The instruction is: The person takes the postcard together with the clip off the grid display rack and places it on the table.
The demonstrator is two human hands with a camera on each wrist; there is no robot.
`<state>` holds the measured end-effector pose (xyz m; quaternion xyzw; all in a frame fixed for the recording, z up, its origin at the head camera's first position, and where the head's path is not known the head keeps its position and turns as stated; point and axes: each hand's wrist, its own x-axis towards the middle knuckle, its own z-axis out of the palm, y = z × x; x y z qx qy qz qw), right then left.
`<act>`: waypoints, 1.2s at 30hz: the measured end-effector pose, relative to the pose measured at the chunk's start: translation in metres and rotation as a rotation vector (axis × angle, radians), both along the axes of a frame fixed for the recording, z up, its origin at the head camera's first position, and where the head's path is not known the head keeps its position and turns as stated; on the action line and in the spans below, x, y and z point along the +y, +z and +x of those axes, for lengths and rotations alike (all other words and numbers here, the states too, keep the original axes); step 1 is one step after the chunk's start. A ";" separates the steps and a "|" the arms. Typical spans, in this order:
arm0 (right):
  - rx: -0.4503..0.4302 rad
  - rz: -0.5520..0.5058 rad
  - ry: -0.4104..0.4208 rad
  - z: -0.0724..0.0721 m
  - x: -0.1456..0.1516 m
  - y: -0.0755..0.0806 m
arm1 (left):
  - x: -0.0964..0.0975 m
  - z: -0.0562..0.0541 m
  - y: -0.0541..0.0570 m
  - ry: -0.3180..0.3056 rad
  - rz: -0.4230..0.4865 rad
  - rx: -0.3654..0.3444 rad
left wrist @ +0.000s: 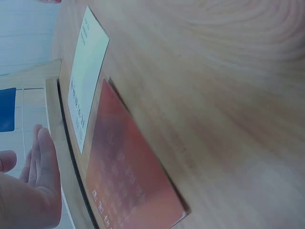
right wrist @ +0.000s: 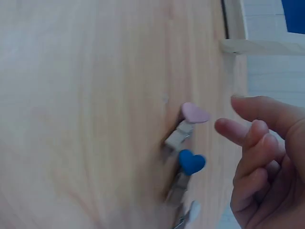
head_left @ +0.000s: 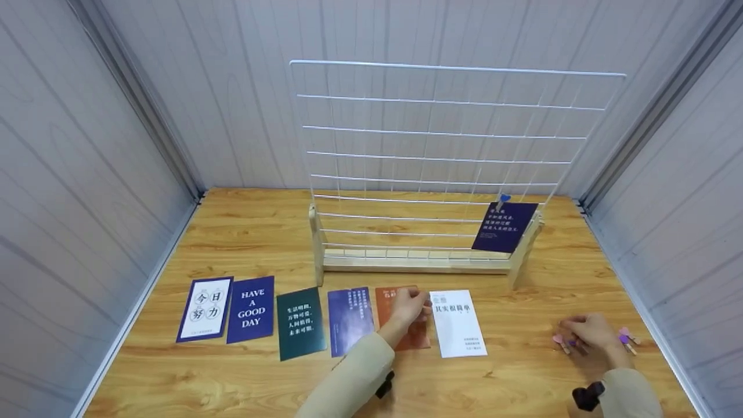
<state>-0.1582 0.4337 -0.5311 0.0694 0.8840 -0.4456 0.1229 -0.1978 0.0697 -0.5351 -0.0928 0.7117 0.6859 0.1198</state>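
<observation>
My left hand (head_left: 411, 305) is over the orange card (head_left: 417, 338), near the left edge of the white card (head_left: 458, 334). In the left wrist view its fingers are loosely bent, with nothing between them. At the right, my right hand (head_left: 592, 334) hovers among small wooden clothespins with heart tops. The right wrist view has its thumb and index finger apart, close to a pink-heart clothespin (right wrist: 193, 113). A blue-heart clothespin (right wrist: 192, 163) lies beside that one, and a white-topped clothespin (right wrist: 193, 212) is partly cut off below.
A white wire grid (head_left: 429, 135) stands on a wooden base (head_left: 415, 268). A navy card (head_left: 504, 232) hangs at its lower right from a blue-heart clothespin (head_left: 504, 200). Left of the orange card lie a purple card (head_left: 351, 325), a green card (head_left: 300, 342) and two blue-edged cards.
</observation>
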 end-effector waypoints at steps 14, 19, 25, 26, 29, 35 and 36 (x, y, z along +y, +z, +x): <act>0.297 -0.362 0.020 -0.055 0.019 -0.014 | -0.003 -0.021 0.027 -0.027 -0.073 0.172; 0.343 -0.340 -0.006 -0.061 -0.002 0.012 | -0.001 -0.027 0.034 -0.040 -0.086 0.202; 0.353 -0.242 -0.113 -0.048 -0.051 0.068 | 0.003 -0.030 0.036 -0.056 -0.113 0.251; 0.357 -0.252 -0.129 -0.049 -0.055 0.072 | 0.004 -0.031 0.036 -0.062 -0.108 0.258; 0.375 -0.270 -0.141 -0.055 -0.062 0.078 | 0.008 -0.033 0.038 -0.089 -0.088 0.275; 0.451 -0.328 -0.153 -0.068 -0.076 0.089 | 0.016 -0.040 0.051 -0.131 -0.094 0.302; 0.465 -0.343 -0.149 -0.070 -0.078 0.091 | 0.018 -0.041 0.053 -0.135 -0.095 0.310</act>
